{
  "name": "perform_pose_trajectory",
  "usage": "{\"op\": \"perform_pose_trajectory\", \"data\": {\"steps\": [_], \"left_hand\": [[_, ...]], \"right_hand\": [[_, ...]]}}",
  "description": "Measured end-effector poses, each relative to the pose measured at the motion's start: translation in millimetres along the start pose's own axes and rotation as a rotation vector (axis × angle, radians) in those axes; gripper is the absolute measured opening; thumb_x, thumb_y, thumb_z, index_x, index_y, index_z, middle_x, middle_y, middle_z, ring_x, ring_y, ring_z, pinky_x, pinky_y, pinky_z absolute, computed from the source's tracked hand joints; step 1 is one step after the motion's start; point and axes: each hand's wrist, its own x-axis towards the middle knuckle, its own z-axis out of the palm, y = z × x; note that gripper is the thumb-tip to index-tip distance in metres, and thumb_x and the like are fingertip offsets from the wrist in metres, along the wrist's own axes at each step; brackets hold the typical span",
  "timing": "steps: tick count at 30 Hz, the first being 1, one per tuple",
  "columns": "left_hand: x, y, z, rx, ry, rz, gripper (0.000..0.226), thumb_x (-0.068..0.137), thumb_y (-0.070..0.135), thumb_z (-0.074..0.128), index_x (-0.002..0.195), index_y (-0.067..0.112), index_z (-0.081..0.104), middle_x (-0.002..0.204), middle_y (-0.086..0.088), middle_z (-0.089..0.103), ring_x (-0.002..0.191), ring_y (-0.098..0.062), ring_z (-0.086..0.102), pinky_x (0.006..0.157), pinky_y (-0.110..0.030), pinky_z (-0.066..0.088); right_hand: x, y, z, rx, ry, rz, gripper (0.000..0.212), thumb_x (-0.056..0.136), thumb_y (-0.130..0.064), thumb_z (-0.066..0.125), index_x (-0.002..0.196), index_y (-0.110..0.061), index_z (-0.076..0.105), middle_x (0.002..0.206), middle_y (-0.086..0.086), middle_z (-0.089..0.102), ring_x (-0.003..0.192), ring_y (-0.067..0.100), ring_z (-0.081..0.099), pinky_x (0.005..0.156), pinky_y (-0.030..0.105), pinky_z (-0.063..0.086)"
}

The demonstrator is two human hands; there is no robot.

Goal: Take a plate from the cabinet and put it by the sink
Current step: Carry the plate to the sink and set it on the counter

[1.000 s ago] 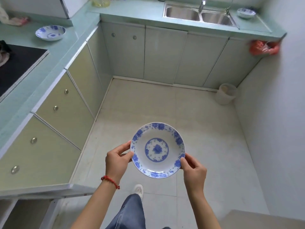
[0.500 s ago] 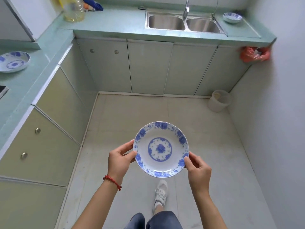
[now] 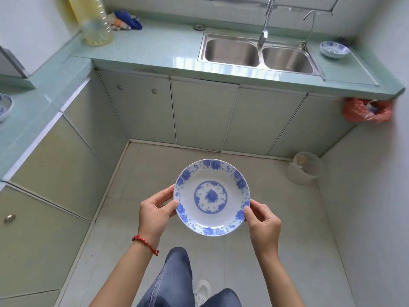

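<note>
Both arms reach forward: the left hand point(image 3: 155, 214) and right hand point(image 3: 263, 222) pinch opposite rims of the round white plate with blue flowers point(image 3: 212, 197), level above the floor. Compared with before, the steel double sink point(image 3: 259, 53) is nearer.

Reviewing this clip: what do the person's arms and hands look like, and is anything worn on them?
Both forearms are bare, with no sleeves or gloves in view. The left hand has a red beaded bracelet around its wrist. The right hand wears nothing visible: no ring, watch or band.
</note>
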Motion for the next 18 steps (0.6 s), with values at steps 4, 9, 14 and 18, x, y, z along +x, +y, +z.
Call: {"op": "perform_pose_trajectory", "data": {"steps": [4, 9, 14, 18], "left_hand": [[59.9, 10.6, 16.6, -0.006, 0.006, -0.015, 0.035, 0.076, -0.008, 0.063, 0.104, 0.011, 0.066, 0.097, -0.004, 0.071, 0.087, -0.018, 0.068, 0.062, -0.022, 0.059], [151.8, 29.5, 38.0, -0.014, -0.013, -0.025, 0.035, 0.076, -0.009, 0.063, 0.102, 0.014, 0.067, 0.095, -0.001, 0.071, 0.085, -0.017, 0.068, 0.06, -0.02, 0.058], [232.9, 60.9, 53.1, -0.007, -0.024, -0.022, 0.036, 0.076, -0.009, 0.062, 0.101, 0.016, 0.067, 0.094, 0.0, 0.071, 0.082, -0.014, 0.069, 0.059, -0.019, 0.057], [282.3, 80.2, 60.4, -0.011, -0.001, -0.021, 0.036, 0.077, -0.008, 0.062, 0.1, 0.018, 0.067, 0.095, 0.0, 0.071, 0.085, -0.015, 0.068, 0.061, -0.02, 0.058]], "right_hand": [[57.0, -4.3, 29.2, 0.002, -0.01, 0.01, 0.04, 0.077, 0.0, 0.065, 0.073, -0.039, 0.068, 0.078, 0.0, 0.069, 0.068, 0.008, 0.065, 0.066, 0.024, 0.056], [136.0, -15.6, 78.3, -0.002, 0.014, 0.015, 0.04, 0.078, 0.001, 0.065, 0.073, -0.039, 0.068, 0.077, -0.002, 0.069, 0.065, 0.004, 0.065, 0.065, 0.021, 0.057], [205.4, -38.6, 123.0, -0.013, 0.025, 0.024, 0.04, 0.077, 0.001, 0.064, 0.073, -0.039, 0.068, 0.077, -0.003, 0.07, 0.067, 0.005, 0.065, 0.068, 0.028, 0.057], [252.3, -54.5, 153.9, -0.027, 0.009, 0.018, 0.041, 0.077, 0.001, 0.064, 0.071, -0.04, 0.068, 0.076, -0.003, 0.069, 0.066, 0.006, 0.065, 0.068, 0.028, 0.056]]}}
